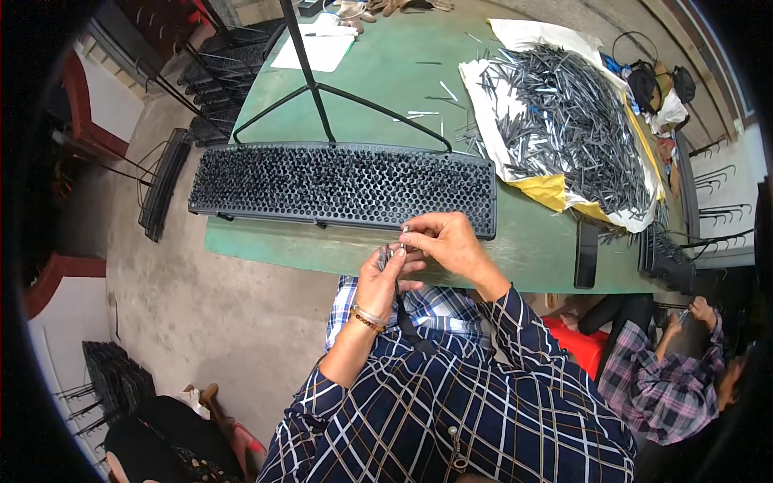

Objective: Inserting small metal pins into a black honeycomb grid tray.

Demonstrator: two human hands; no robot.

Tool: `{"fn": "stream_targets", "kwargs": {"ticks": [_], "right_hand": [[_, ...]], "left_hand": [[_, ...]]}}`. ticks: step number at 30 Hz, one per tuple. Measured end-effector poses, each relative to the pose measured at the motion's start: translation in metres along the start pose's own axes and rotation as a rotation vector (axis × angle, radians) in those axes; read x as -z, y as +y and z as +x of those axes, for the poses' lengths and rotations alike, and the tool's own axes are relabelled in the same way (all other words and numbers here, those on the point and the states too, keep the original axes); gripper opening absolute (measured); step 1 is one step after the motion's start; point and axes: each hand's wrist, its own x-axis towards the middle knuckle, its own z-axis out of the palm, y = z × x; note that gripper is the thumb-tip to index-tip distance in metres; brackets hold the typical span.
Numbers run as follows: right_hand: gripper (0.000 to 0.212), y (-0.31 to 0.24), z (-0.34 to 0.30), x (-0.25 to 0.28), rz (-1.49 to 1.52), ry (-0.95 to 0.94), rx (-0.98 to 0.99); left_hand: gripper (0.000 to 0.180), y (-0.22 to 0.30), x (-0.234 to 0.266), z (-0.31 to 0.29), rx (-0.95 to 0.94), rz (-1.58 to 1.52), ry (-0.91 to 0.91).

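Note:
My left hand [377,283], with bracelets at its wrist, is closed around a few slim grey pieces [385,258] in front of my body. Close above it, my right hand [452,245] pinches the end of one small slim piece [404,231]; its exact kind is too small to make out. Just beyond my hands, a long black rack [346,216] full of round holes lies along the table's near edge. Dark tips stand in many of its holes. A black rod frame [316,88] rises from its far side.
On the green table [378,64], a large heap of slim dark pieces [572,121] lies on a white and yellow sack [541,191]. A phone [586,253] rests near the right edge. Another person [664,378] sits at right; more racks [165,185] stand at left.

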Motion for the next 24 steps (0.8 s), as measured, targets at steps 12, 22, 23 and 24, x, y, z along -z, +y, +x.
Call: {"fn": "stream_targets", "kwargs": {"ticks": [12, 22, 23, 24], "right_hand": [[0.02, 0.009, -0.001, 0.0, 0.03, 0.018, 0.0], [0.017, -0.008, 0.03, 0.023, -0.136, 0.202, 0.237], [0.016, -0.011, 0.033, 0.024, -0.192, 0.218, 0.283], [0.016, -0.007, 0.037, 0.025, -0.191, 0.218, 0.284]], "left_hand": [[0.022, 0.0, 0.001, 0.001, -0.001, 0.009, 0.002], [0.031, 0.007, 0.005, -0.001, 0.143, 0.01, -0.087], [0.032, 0.006, 0.005, -0.001, 0.178, -0.013, -0.117], [0.032, 0.007, 0.004, -0.001, 0.178, -0.012, -0.117]]}}
